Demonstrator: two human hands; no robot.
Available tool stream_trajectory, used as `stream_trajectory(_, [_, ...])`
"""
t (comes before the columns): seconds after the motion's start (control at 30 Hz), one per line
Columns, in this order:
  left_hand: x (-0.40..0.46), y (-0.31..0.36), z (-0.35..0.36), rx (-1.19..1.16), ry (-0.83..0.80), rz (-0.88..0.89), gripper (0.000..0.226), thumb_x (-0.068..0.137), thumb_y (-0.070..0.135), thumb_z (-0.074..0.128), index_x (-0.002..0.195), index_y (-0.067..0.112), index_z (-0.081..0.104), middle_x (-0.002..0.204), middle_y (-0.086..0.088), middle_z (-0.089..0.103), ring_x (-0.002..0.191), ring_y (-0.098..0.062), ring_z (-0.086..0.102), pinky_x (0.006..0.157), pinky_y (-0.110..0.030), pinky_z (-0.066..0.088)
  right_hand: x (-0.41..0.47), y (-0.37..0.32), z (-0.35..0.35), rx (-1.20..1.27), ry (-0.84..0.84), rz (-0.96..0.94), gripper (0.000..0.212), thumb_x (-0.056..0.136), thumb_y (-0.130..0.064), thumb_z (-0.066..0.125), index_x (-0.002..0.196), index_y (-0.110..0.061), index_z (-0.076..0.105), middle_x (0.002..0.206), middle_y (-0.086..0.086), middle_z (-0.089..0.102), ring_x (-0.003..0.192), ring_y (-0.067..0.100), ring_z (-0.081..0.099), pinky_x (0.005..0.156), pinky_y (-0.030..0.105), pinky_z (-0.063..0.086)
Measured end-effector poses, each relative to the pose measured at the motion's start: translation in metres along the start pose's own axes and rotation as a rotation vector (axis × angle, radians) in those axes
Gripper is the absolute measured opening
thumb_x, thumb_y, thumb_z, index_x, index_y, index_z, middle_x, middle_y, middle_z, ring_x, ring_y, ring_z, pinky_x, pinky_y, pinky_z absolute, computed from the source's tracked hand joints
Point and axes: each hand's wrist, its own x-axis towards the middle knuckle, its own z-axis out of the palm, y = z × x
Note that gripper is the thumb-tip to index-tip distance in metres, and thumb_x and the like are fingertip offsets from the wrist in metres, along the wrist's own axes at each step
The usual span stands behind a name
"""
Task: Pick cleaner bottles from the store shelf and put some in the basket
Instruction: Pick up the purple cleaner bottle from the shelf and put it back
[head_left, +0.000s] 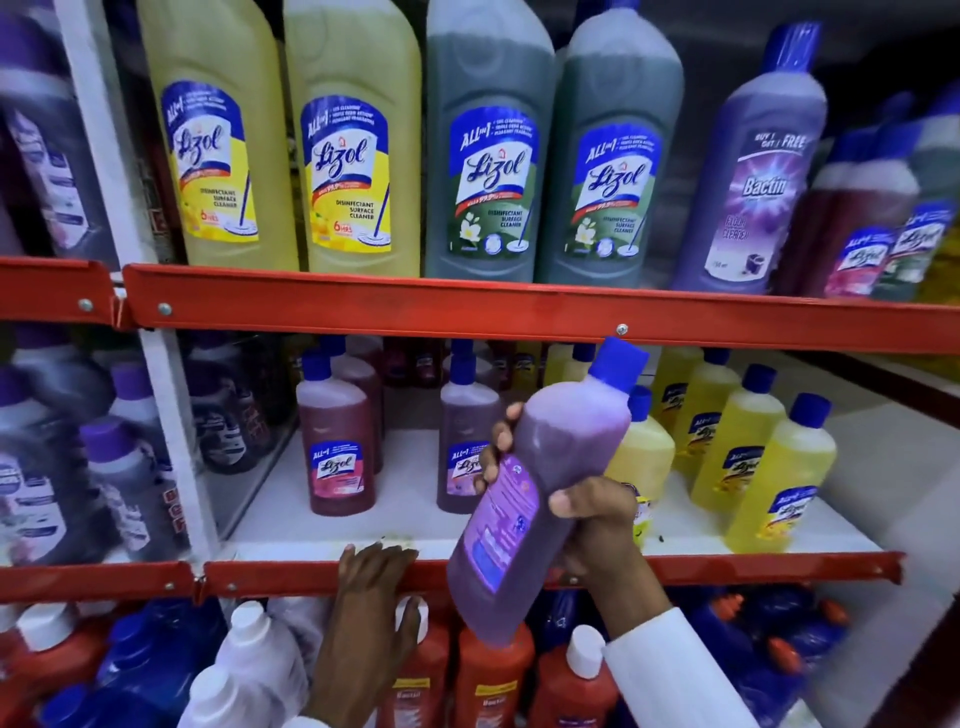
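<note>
My right hand (582, 514) grips a purple cleaner bottle (530, 499) with a blue cap, tilted so the cap points up and right, in front of the middle shelf. Its back label faces me. My left hand (376, 597) rests on the red front rail of the middle shelf (291, 571), fingers hooked over the edge and holding no bottle. Two dark red Lizol bottles (337, 447) stand behind on the white shelf board. No basket is in view.
The top shelf holds large yellow Lizol bottles (353, 145), green ones (488, 156) and a purple Bactin bottle (753, 171). Small yellow bottles (774, 478) fill the middle shelf's right. Orange and blue bottles with white caps (493, 675) crowd the bottom shelf. A white upright (171, 415) divides the bays.
</note>
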Motion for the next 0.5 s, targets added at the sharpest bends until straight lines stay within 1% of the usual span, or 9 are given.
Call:
stream_trajectory(0.03, [0.0,0.001,0.0,0.006,0.006,-0.002,0.049,0.069,0.032,0.051,0.116,0.021,0.06,0.112,-0.002,0.065,0.109,-0.022,0.054,0.114,-0.039,0.019,-0.003,0.0,0.003,-0.135,0.148,-0.051,0.07,0.034,-0.016,0.084,0.099,-0.001,0.062,0.083,0.017,0.06,0.072,0.031,0.058,0.069,0.038,0.051])
stream_trajectory(0.1, [0.0,0.005,-0.001,0.02,0.019,-0.007,0.049,0.07,0.033,0.052,0.116,0.021,0.059,0.111,-0.003,0.065,0.109,-0.022,0.053,0.112,-0.043,0.023,-0.003,-0.001,0.011,-0.484,0.418,-0.177,0.065,0.037,-0.018,0.08,0.098,-0.002,0.063,0.08,0.012,0.064,0.065,0.022,0.062,0.061,0.033,0.052])
stream_trajectory(0.13, [0.0,0.007,-0.002,0.027,0.024,-0.004,0.048,0.07,0.033,0.053,0.116,0.021,0.059,0.111,-0.003,0.065,0.109,-0.023,0.052,0.11,-0.044,0.025,-0.002,-0.001,0.016,-0.662,0.523,-0.233,0.069,0.039,-0.023,0.079,0.103,-0.003,0.062,0.083,0.009,0.067,0.067,0.018,0.063,0.06,0.032,0.053])
stream_trajectory(0.2, [0.0,0.008,-0.003,0.039,0.035,0.0,0.046,0.071,0.03,0.057,0.116,0.02,0.059,0.111,-0.005,0.065,0.109,-0.023,0.051,0.109,-0.043,0.026,-0.002,0.003,0.022,-0.957,0.692,-0.342,0.076,0.04,-0.033,0.078,0.111,-0.018,0.056,0.096,-0.001,0.067,0.079,0.013,0.064,0.066,0.024,0.055])
stream_trajectory(0.23, [-0.001,0.009,-0.003,0.043,0.042,-0.002,0.046,0.07,0.028,0.059,0.116,0.019,0.059,0.112,-0.006,0.065,0.109,-0.023,0.051,0.109,-0.043,0.026,-0.003,0.005,0.022,-1.073,0.745,-0.389,0.077,0.04,-0.036,0.078,0.111,-0.023,0.052,0.1,-0.004,0.065,0.084,0.014,0.063,0.069,0.023,0.055])
stream_trajectory(0.27, [-0.001,0.01,-0.003,0.044,0.049,-0.001,0.047,0.07,0.028,0.059,0.116,0.019,0.06,0.112,-0.007,0.066,0.109,-0.024,0.052,0.108,-0.042,0.026,-0.004,0.007,0.022,-1.165,0.773,-0.428,0.078,0.041,-0.037,0.079,0.112,-0.026,0.048,0.103,-0.004,0.062,0.088,0.017,0.062,0.072,0.026,0.055])
stream_trajectory(0.4, [-0.001,0.012,-0.004,0.031,0.076,0.008,0.048,0.069,0.034,0.05,0.114,0.018,0.061,0.111,-0.007,0.067,0.109,-0.019,0.048,0.108,-0.041,0.025,-0.006,0.019,0.008,-1.448,0.792,-0.524,0.092,0.046,-0.033,0.089,0.124,-0.022,0.041,0.114,-0.003,0.052,0.105,0.02,0.054,0.083,0.041,0.056])
stream_trajectory(0.43, [-0.001,0.011,-0.004,0.03,0.069,0.002,0.048,0.07,0.034,0.051,0.114,0.019,0.061,0.111,-0.006,0.067,0.109,-0.019,0.048,0.109,-0.041,0.025,-0.007,0.022,0.003,-1.511,0.798,-0.552,0.094,0.046,-0.031,0.091,0.125,-0.02,0.041,0.116,0.001,0.053,0.107,0.02,0.052,0.087,0.042,0.054])
stream_trajectory(0.5, [0.0,0.011,-0.003,0.031,0.06,-0.003,0.047,0.07,0.034,0.051,0.114,0.021,0.06,0.111,-0.004,0.066,0.109,-0.02,0.051,0.11,-0.04,0.025,-0.007,0.029,-0.004,-1.594,0.813,-0.606,0.095,0.047,-0.027,0.094,0.126,-0.015,0.043,0.118,0.008,0.056,0.109,0.021,0.05,0.093,0.037,0.048])
